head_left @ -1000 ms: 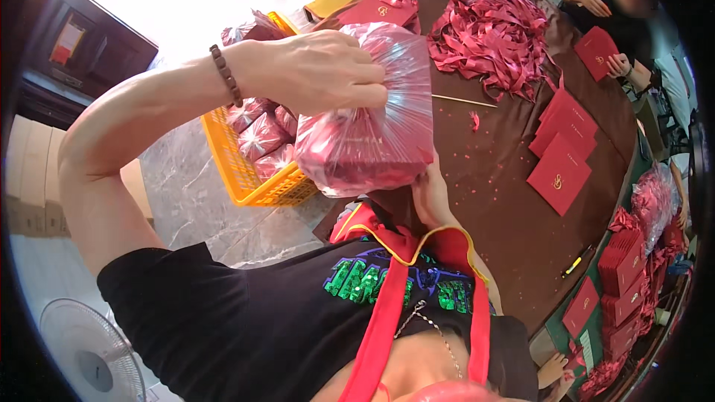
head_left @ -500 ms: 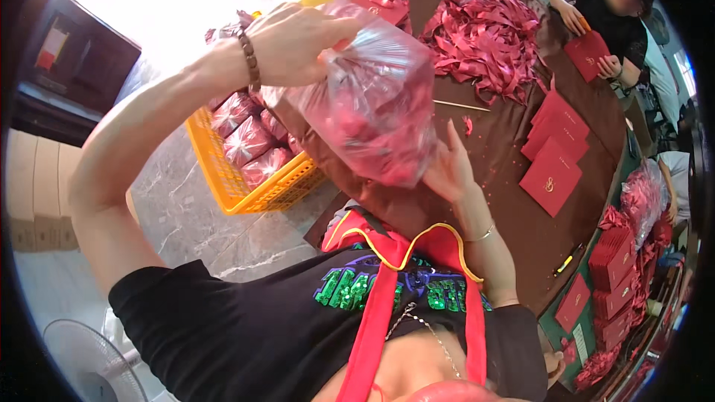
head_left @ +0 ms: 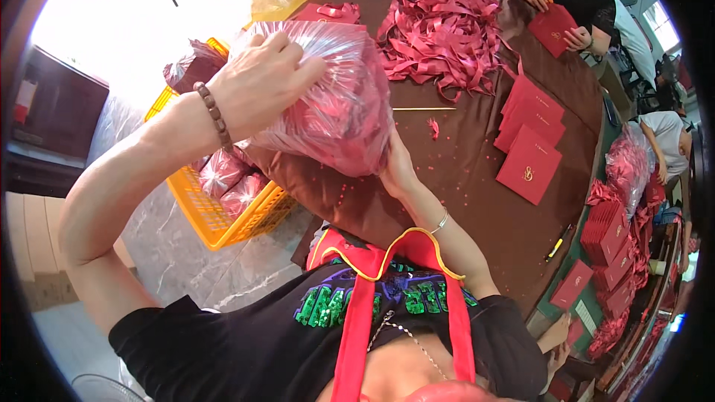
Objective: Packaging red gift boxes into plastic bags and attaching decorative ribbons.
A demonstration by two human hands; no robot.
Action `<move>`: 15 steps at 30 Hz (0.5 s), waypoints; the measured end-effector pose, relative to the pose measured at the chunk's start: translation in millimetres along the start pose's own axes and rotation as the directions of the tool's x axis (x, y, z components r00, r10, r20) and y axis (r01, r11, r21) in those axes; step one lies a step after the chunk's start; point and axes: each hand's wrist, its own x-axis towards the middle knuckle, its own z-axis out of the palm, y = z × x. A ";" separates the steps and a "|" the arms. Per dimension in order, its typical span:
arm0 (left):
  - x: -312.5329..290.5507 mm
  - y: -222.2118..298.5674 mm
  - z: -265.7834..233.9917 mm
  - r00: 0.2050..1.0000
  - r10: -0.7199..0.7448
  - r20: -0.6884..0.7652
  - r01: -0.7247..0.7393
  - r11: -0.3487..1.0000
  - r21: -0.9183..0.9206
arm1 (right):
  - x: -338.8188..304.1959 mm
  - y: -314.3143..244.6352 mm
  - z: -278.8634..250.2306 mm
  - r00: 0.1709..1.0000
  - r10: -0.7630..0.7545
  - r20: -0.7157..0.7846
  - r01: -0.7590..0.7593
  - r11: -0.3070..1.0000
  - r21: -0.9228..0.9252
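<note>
Head view, left to right. A yellow-orange slatted plastic crate [head_left: 216, 227] sits low at left, holding clear-wrapped dark red bundles [head_left: 242, 193]. Bare left hand [head_left: 264, 89], beaded wristband above it, lies over the upper left of a clear plastic bag packed with red contents [head_left: 335, 108]. Its fingers are bent and the thumb reaches across the film; I cannot tell whether they pinch it. The bag hangs between both hands, in front of the chest, above the near edge of a brown-covered table [head_left: 477, 238].

Handling, my judgement: light to moderate weight, soft skin over a firmer block, film slick and easily torn. I favour a palm beneath the block plus a hold on the gathered plastic. Creases fan out from the upper face near the left thumb, so I read the gathered side as facing up toward the camera. Outline is squarish and tilted; I can't fix a long axis.

Bare right hand [head_left: 398, 167] braces the lower right corner, fingers mostly hidden behind the bag, their closure unclear. Further right: a tangled heap of red ribbon [head_left: 447, 37], then overlapping flat red square pieces [head_left: 529, 171].
</note>
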 end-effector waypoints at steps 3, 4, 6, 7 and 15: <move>-6.4 1.3 2.2 0.999 -0.043 -0.024 0.044 0.998 0.040 | -5.0 -8.7 18.2 0.988 0.120 -0.096 -0.119 0.993 0.020; -5.3 1.0 2.0 1.000 -0.021 0.001 0.021 1.000 0.010 | -3.4 -8.0 17.0 0.988 0.123 -0.092 -0.122 0.992 0.017; -2.3 -3.4 10.2 0.999 0.009 -0.033 -0.012 0.997 -0.077 | 2.8 -4.3 10.0 0.988 0.130 -0.079 -0.129 0.991 0.019; -0.6 -7.6 9.6 1.000 -0.007 -0.020 0.005 0.998 -0.070 | 5.7 0.2 8.1 0.988 0.144 -0.062 -0.143 0.990 0.019; 5.6 -16.5 14.8 0.978 -0.166 0.129 0.200 0.925 -0.324 | 5.8 -0.3 9.2 0.990 0.129 -0.060 -0.125 0.990 0.072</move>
